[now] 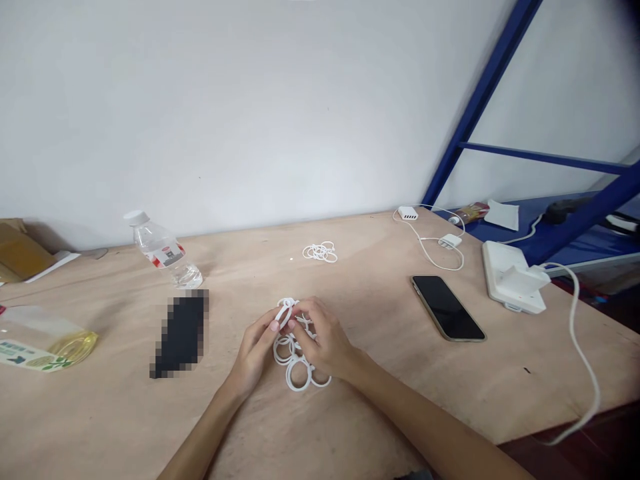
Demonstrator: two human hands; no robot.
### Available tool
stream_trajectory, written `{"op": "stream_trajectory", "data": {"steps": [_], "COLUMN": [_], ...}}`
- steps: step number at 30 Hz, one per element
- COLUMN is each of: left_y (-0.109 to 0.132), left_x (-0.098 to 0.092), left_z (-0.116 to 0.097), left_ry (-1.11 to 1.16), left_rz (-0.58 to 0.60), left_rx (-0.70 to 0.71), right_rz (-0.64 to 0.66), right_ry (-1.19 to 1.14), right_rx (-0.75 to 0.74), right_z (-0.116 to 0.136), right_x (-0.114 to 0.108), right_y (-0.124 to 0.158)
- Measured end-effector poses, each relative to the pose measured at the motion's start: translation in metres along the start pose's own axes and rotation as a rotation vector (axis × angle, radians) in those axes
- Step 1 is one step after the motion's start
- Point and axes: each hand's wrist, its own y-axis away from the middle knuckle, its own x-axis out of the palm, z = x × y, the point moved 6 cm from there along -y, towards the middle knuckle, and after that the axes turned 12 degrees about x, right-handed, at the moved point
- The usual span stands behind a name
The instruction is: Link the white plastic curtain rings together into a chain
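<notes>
Between my hands, just above the table, is a white ring [283,313], seen nearly edge-on. The thumb and fingers of my left hand [256,347] pinch its left side. My right hand [323,339] closes on it from the right, with its thumb and fingertips together; part of the grip is hidden. Below and between the hands lies a cluster of white rings [299,373], several of them overlapping, partly covered by the right hand. Farther back on the table sits a small tangle of thin white loops [321,252].
On the left are a clear bottle [165,252], a blurred dark object [183,333] and a bag with yellow contents [47,340]. To the right lie a phone [449,308], a white power strip [513,277] and a white charger [408,213]. A blue metal frame [483,100] stands behind.
</notes>
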Motion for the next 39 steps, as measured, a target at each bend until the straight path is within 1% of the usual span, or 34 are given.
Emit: {"op": "stream_trajectory", "data": {"steps": [1,4,9,12,14,18,24,27,29,31,33,34,35,36,37,39], "left_y": [0.0,0.001,0.002,0.002,0.001,0.001,0.004,0.004,0.003,0.002,0.002,0.002,0.002,0.002,0.003,0.003], "left_x": [0.002,0.004,0.003,-0.002,-0.004,-0.003,0.002,0.004,0.005,0.005,0.004,0.002,0.001,0.001,0.0,0.0], "left_z": [-0.003,-0.009,-0.004,-0.001,-0.001,-0.004,-0.007,-0.008,-0.009,-0.011,-0.013,-0.013,-0.014,-0.014,-0.014,-0.013], "left_ry": [0.021,0.04,0.014,-0.053,-0.097,-0.151,-0.227,-0.248,-0.269,-0.324,-0.419,-0.471,-0.522,-0.57,-0.611,-0.686], "left_rz": [0.033,0.044,-0.014,-0.073,-0.083,-0.053,0.037,0.051,0.069,0.078,0.063,0.051,0.04,0.033,0.032,0.047], "left_rx": [-0.011,-0.028,-0.066,-0.085,-0.082,-0.051,0.035,0.044,0.057,0.091,0.145,0.176,0.207,0.238,0.265,0.301], "right_rz": [-0.009,-0.003,0.042,0.013,0.004,0.049,0.078,0.076,0.116,0.155,0.117,0.053,-0.02,-0.05,-0.053,-0.031], "right_ry": [-0.009,-0.047,-0.112,-0.145,-0.208,-0.415,-0.588,-0.674,-0.679,-0.597,-0.368,-0.198,0.029,0.275,0.357,0.45], "right_rx": [0.036,0.117,0.226,0.32,0.399,0.521,0.586,0.625,0.621,0.589,0.539,0.512,0.497,0.498,0.505,0.519], "right_z": [-0.003,-0.01,-0.018,-0.022,-0.026,-0.032,-0.036,-0.037,-0.039,-0.044,-0.058,-0.068,-0.079,-0.091,-0.104,-0.127], "right_x": [0.0,0.0,0.003,0.001,0.0,0.005,0.01,0.012,0.013,0.009,-0.005,-0.016,-0.029,-0.039,-0.047,-0.058], "right_y": [0.001,0.002,-0.001,-0.004,-0.004,-0.007,-0.008,-0.006,-0.007,-0.014,-0.027,-0.036,-0.045,-0.053,-0.061,-0.074]}}
